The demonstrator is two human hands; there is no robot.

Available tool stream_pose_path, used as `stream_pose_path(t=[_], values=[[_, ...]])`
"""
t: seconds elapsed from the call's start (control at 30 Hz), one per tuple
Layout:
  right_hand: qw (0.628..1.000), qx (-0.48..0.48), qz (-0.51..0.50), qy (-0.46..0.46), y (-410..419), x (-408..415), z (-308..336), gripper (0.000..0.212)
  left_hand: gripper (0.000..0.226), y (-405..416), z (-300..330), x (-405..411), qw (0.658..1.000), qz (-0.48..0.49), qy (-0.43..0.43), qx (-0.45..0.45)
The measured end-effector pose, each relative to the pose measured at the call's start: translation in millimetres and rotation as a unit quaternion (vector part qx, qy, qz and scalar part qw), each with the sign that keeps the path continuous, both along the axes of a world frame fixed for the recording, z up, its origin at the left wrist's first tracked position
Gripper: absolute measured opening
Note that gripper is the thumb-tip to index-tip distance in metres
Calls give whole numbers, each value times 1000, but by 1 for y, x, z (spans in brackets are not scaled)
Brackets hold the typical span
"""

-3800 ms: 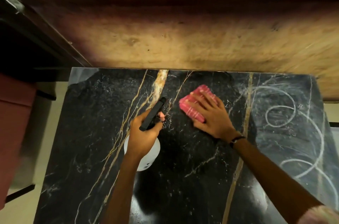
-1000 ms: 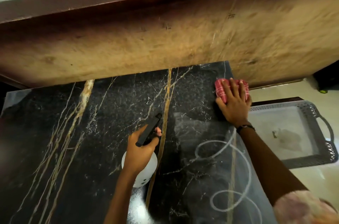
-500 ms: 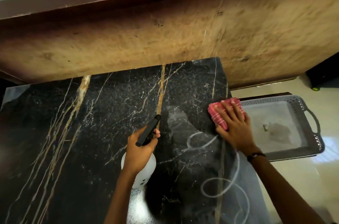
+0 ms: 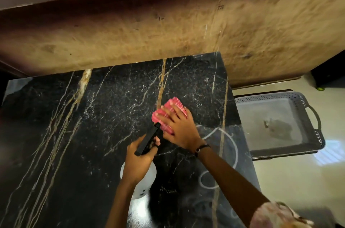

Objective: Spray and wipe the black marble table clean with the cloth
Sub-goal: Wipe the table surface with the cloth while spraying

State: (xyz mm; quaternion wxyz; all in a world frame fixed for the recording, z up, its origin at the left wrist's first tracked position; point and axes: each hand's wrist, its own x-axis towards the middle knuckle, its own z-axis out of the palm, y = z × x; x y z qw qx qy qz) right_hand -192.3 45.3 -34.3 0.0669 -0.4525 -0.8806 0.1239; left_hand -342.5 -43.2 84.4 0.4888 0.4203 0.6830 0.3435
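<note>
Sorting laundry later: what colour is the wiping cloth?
Pinkish red with pale stripes, the cloth under the right hand, head view.

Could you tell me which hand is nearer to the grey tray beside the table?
Right. The right hand presses the cloth nearer the grey tray; the left hand, holding the spray bottle, is farther off.
</note>
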Motion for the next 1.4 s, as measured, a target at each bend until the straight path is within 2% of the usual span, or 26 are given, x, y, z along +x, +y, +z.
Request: stream_pose_path(t=[0.1, 0.2, 0.27, 0.37, 0.47, 0.6, 0.67, 0.73, 0.8, 0.93, 1.07, 1.13, 1.27, 1.33, 1.4], values=[[1000, 14, -7, 5, -34, 50, -2, 67, 23, -8, 4, 1, 1000, 11, -8, 2], [991, -14, -130, 12, -27, 101, 0, 69, 24, -15, 6, 0, 1000, 18, -22, -5], [979, -35, -200, 5, -2, 107, 3, 72, 23, -21, 5, 2, 999, 14, -27, -11], [967, -49, -249, 6, 42, 76, 8, 72, 24, -28, 4, 5, 999, 14, -29, -17], [978, -67, -196, -1, 55, 29, 9, 71, 24, -32, 4, 11, 999, 13, -23, -20], [998, -45, -40, 21, -10, -9, 6, 67, 20, -37, 2, 17, 999, 21, -27, -28], [999, -27, 20, 40, -54, 1, 4, 62, 13, -40, 0, 20, 999, 28, -28, -37], [999, -8, 35, 7, -81, 32, 1, 65, 13, -40, 1, 23, 998, 31, -29, -40], [1000, -2, -6, -6, -87, 79, -3, 69, 18, -38, 3, 25, 999, 25, -30, -36], [983, -28, -179, -26, -54, 150, 1, 71, 25, -38, 5, 23, 999, 21, -24, -35], [960, -64, -272, -6, -9, 128, 9, 75, 27, -45, 8, 21, 999, 23, -18, -25], [969, -61, -239, 1, -9, 98, 8, 73, 27, -48, 9, 22, 999, 25, -18, -27], [996, -42, -76, 9, -69, 58, 4, 68, 24, -59, 11, 26, 999, 20, -16, -41], [1000, -26, -17, -4, -107, 67, 3, 68, 26, -65, 11, 28, 999, 17, -17, -48], [1000, -19, -8, -13, -137, 98, -2, 67, 26, -70, 12, 30, 998, 10, -21, -53]])
